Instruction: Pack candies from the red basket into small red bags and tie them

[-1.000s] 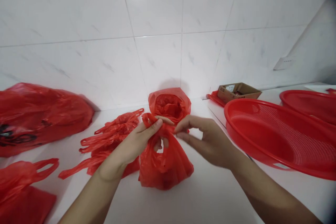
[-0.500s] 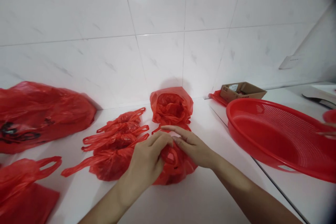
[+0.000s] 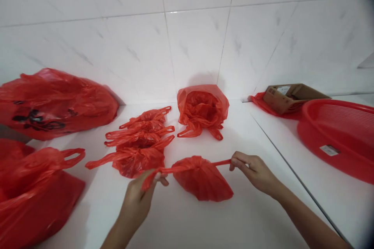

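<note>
A small red plastic bag point(image 3: 203, 181) is gathered at its neck in front of me, its two handles stretched out sideways. My left hand point(image 3: 143, 192) is closed on the left handle, whose loop end sticks out past the fingers. The right handle is pinched in my right hand point(image 3: 253, 171), pulled taut. What the bag contains is hidden by the plastic. Just left of it lies a row of several tied red bags point(image 3: 138, 159) with their handles spread. Behind it, near the wall, an open red bag point(image 3: 201, 107) holds more crumpled red plastic.
At the right stands a large red plastic basket point(image 3: 336, 151) beside a cardboard box point(image 3: 283, 101). A big red bag with black print point(image 3: 67, 101) leans on the tiled wall at the left. Another red bag point(image 3: 43, 206) fills the near left. A seam crosses the white tabletop point(image 3: 216, 225).
My hands were together over the bag; they have moved apart, drawing its handles out to both sides. The bag's neck is now pulled tight. The view has shifted left.
</note>
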A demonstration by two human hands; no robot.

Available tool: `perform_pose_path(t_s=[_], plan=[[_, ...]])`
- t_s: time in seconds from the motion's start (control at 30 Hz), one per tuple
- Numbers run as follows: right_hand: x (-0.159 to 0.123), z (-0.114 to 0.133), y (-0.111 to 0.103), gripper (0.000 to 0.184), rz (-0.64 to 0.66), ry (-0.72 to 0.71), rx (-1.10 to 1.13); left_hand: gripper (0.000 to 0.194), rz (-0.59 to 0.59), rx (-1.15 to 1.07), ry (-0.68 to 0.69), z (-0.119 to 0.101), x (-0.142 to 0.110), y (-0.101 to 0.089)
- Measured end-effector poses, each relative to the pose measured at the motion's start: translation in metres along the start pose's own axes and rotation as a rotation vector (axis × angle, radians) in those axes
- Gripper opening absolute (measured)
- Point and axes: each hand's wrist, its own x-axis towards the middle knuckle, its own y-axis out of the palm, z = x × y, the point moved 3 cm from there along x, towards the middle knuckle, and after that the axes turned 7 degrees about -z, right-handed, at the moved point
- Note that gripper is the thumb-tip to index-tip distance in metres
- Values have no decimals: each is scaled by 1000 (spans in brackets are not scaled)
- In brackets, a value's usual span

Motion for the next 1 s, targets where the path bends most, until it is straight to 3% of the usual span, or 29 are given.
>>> perform_pose_path(t_s=[0.1,0.17,0.27,0.37,0.5,0.8,1.0], plan=[[3,-22,6,43,-50,70,51,35,-17,-27,-61,0,-8,7],[7,-18,12,44,-165,122,107,32,-61,-74,-74,-10,-3,16],[9,2,27,42,-293,183,77,27,-16,-168,1,-28,13,42],[11,16,49,38,-306,190,-110,24,77,-204,114,-33,28,73],[15,10,69,31,-268,162,-244,19,123,-176,145,-23,39,100],[32,-18,52,34,-315,20,-263,21,186,-214,-9,-14,30,91],[46,-28,45,35,-274,-35,-248,29,129,-195,-82,-9,33,89]])
